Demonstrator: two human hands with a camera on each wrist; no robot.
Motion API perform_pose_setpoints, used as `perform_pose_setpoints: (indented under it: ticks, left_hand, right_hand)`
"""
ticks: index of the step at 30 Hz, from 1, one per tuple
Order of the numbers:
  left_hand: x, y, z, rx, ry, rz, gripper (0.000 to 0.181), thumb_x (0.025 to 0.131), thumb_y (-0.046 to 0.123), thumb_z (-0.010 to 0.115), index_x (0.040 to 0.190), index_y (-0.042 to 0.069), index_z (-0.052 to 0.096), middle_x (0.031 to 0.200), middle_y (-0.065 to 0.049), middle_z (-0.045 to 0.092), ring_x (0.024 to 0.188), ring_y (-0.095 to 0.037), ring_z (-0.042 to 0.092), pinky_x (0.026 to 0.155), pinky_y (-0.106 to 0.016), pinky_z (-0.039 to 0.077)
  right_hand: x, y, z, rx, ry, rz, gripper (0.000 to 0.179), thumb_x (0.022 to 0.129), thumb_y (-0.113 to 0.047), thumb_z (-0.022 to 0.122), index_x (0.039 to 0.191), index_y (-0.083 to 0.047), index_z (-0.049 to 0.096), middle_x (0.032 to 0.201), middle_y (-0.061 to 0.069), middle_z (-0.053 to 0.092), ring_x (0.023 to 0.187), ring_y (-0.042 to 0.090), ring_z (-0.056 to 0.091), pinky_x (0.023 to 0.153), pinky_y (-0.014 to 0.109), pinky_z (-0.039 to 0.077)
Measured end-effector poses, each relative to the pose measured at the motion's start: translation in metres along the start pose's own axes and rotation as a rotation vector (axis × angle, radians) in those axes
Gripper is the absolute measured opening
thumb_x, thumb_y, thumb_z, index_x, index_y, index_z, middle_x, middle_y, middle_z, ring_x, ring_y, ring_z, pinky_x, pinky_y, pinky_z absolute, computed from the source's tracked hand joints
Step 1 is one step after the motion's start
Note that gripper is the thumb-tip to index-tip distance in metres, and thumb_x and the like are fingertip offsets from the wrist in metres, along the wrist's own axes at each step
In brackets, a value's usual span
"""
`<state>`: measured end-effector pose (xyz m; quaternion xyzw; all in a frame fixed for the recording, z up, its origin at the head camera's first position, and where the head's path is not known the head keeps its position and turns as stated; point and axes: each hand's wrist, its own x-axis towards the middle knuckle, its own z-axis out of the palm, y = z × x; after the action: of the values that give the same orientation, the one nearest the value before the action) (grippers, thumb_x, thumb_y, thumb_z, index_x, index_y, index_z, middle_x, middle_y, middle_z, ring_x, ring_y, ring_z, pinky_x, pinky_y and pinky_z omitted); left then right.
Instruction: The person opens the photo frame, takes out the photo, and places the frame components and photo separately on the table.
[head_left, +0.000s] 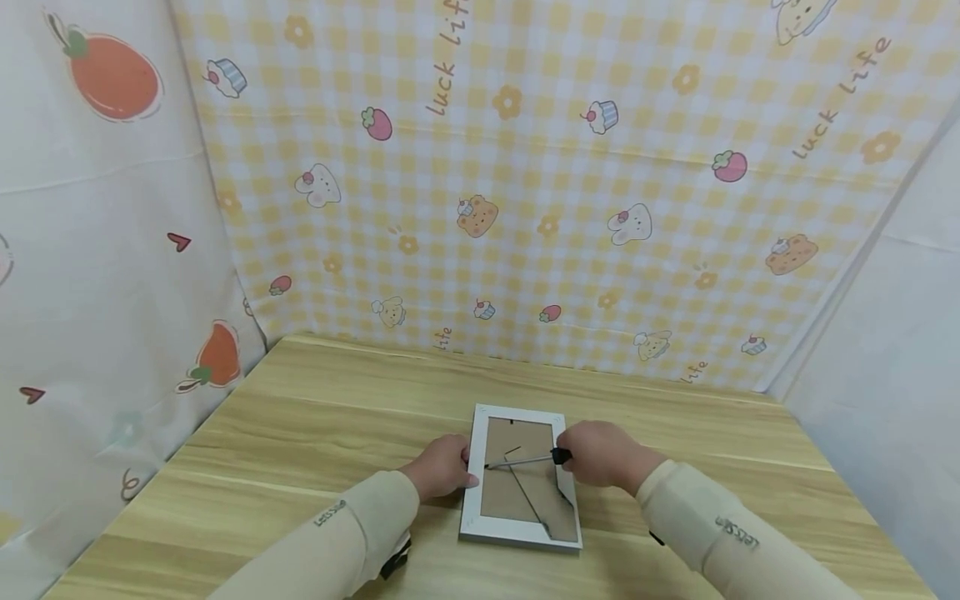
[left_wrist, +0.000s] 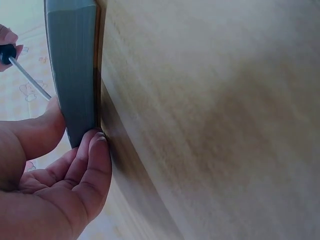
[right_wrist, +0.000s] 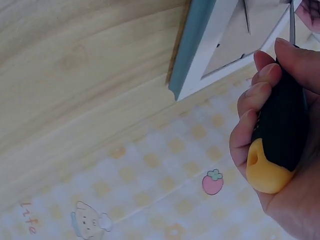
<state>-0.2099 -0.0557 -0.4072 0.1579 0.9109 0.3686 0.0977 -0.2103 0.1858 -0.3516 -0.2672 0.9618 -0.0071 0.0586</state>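
A picture frame [head_left: 474, 500] with a white rim lies back side up on the table, its brown backing board [head_left: 510, 492] showing. A thin dark line runs diagonally over the board. My left hand [head_left: 441, 467] grips the frame's left side, thumb on the rim and fingertips at the lower edge, as the left wrist view shows. In my right hand [head_left: 600, 452] is a screwdriver [right_wrist: 280, 125] with a black and yellow handle, fingers wrapped round it. Its metal shaft [head_left: 528, 460] crosses over the board, with the tip at the inner left edge of the rim.
The wood-grain table [head_left: 360, 392] extends around the frame on all sides. Behind it hangs a yellow checked cloth [head_left: 525, 250] with cartoon prints. White cloths close off the left [head_left: 97, 250] and right [head_left: 885, 333] sides.
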Motion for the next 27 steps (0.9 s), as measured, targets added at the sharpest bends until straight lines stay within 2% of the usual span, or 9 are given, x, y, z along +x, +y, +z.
perform_pose_setpoints:
  ticks: [8,14,20,27]
  left_hand:
    - [0.0,0.003,-0.001,0.008,-0.015,-0.029,0.022,0.079,0.002,0.076,0.078,-0.001,0.054,0.071,-0.004,0.052,0.068,-0.017,0.047,0.064,-0.031,0.043]
    - [0.001,0.001,-0.003,0.03,-0.028,-0.026,0.024,0.079,0.004,0.077,0.078,0.0,0.054,0.071,-0.004,0.051,0.067,-0.017,0.045,0.063,-0.03,0.041]
    - [0.002,0.0,-0.004,0.033,-0.035,-0.014,0.027,0.079,0.004,0.078,0.077,0.002,0.052,0.07,-0.003,0.049,0.067,-0.017,0.045,0.061,-0.028,0.04]
    - [0.0,0.001,-0.005,-0.008,-0.049,0.014,0.022,0.078,0.0,0.076,0.077,0.0,0.055,0.07,-0.001,0.052,0.066,-0.015,0.046,0.061,-0.027,0.041]
  right_hand:
    - [0.005,-0.019,-0.024,-0.171,0.002,-0.073,0.033,0.084,-0.01,0.071,0.061,-0.014,0.047,0.058,-0.006,0.038,0.054,0.01,0.033,0.053,0.028,0.035]
    - [0.016,-0.05,-0.048,-0.322,-0.046,-0.102,0.044,0.081,-0.002,0.066,0.056,-0.018,0.033,0.054,-0.006,0.025,0.05,0.009,0.021,0.048,0.024,0.021]
    - [0.036,-0.078,-0.061,-0.535,-0.076,-0.146,0.042,0.08,-0.006,0.065,0.053,-0.018,0.036,0.052,-0.007,0.029,0.048,0.009,0.024,0.044,0.023,0.023]
    - [0.054,-0.102,-0.063,-0.67,-0.096,-0.158,0.039,0.083,-0.018,0.068,0.055,-0.017,0.042,0.052,-0.005,0.031,0.049,0.01,0.028,0.043,0.024,0.027]
